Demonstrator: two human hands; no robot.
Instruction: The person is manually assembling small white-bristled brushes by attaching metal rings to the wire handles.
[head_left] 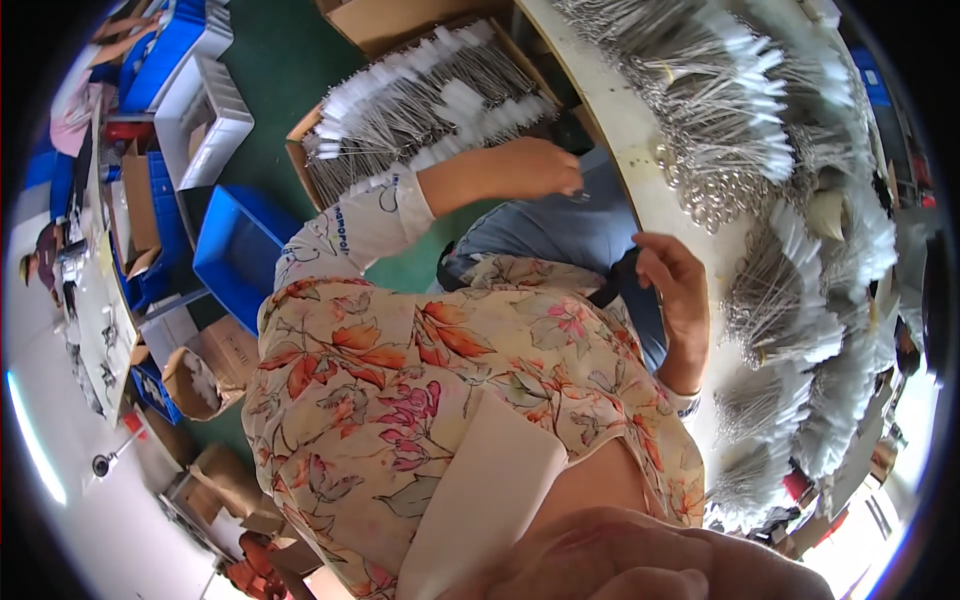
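Far left, a co-worker's arm point(130, 42) reaches over blue crates; next, a white crate point(235, 125), a blue tub point(218, 268) and an open brown carton point(300, 160) packed with wire-stemmed brushes point(405, 105). Left forearm crosses in front of the carton's lower edge; floral clothing point(400, 360) fills the lower middle, chin at the bottom. Floor point(275, 70) is green; a second work table point(95, 320) runs along the left side, with a light strip point(38, 440) and a fan point(102, 465) beyond. Cream tabletop point(622, 110) curves down the right, a bare strip along its left edge. Left hand point(540, 168) is above the blue-clad lap point(545, 225), between carton and tabletop, fingers closed, seemingly pinching a small shiny piece point(581, 197), too small to identify. Right hand point(678, 285) is beside the tabletop's left edge, fingers curled; cannot tell if it grips anything. Brush bundles point(715, 105) lie heaped on the tabletop, right of both hands, white heads mostly pointing right; a cluster of metal loops point(715, 200) sits near the left edge, just beyond the right hand.
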